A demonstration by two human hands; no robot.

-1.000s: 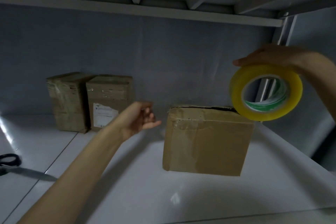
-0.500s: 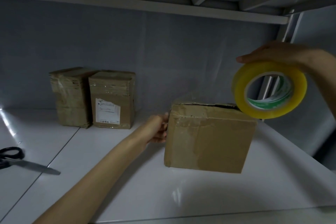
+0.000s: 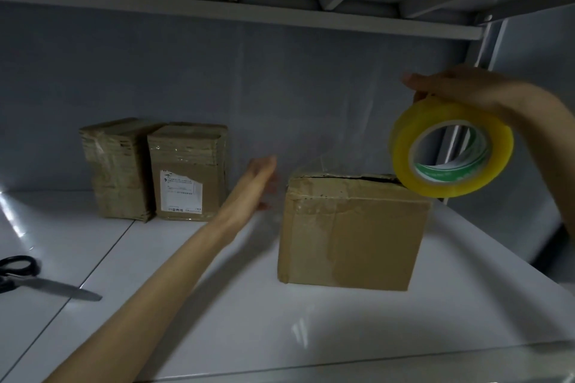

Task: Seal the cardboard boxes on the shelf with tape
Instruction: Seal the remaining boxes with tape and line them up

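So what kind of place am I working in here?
Probably a storeroom or parcel-packing area: a white metal shelf with another tier above, taped cardboard parcels against the back wall, one with a shipping label, plus scissors and a tape roll in the right hand.

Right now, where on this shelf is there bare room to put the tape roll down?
Bare shelf lies in front of the near box, and between the scissors and the left forearm. To that box's right the surface is bare too. The back left is crowded: two boxes stand side by side, and the left hand fills the gap beside the near box.
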